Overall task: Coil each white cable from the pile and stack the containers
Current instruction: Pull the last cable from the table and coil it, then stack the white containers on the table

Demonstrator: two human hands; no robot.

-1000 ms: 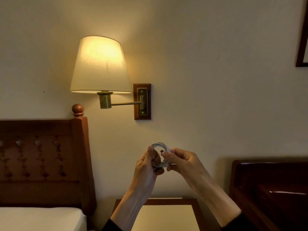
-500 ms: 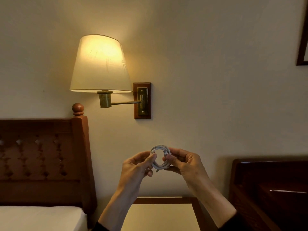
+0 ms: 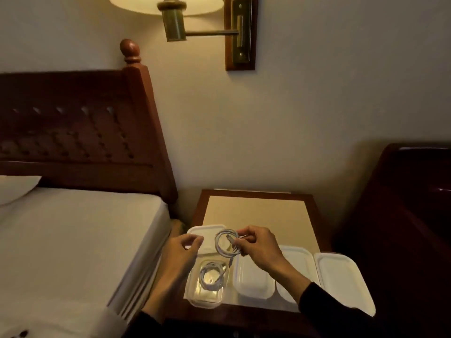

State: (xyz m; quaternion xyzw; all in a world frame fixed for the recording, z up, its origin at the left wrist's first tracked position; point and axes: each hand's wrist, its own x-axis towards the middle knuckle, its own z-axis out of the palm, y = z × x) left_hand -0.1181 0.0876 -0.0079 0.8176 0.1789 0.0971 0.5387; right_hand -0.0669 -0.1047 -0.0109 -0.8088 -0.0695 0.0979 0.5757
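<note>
While held up over the small table (image 3: 256, 211), pinched in the right hand (image 3: 258, 247): a white cable (image 3: 225, 243) wound into a ring, hanging free and touching nothing else. Just to the left of it, apart from the ring, the left hand (image 3: 181, 252) with fingers curled in and thumb near the fingertips, holding nothing that can be seen. Right under both hands, a clear open box (image 3: 207, 282) with another coiled cable (image 3: 211, 276) lying inside. Behind the left hand, a white lid (image 3: 205, 231), flat on the table. Under the right wrist and off to its right, three more white boxes in a row: first box (image 3: 251, 276), middle box (image 3: 296, 261), last box (image 3: 341, 279), sides touching, the last one poking past the table's right edge. Beyond the hands, bare table top up to the wall. Left of the left hand, a bed (image 3: 73, 240) close to the table's edge. Right of the right hand, a dark wooden piece (image 3: 402, 215) close by.
</note>
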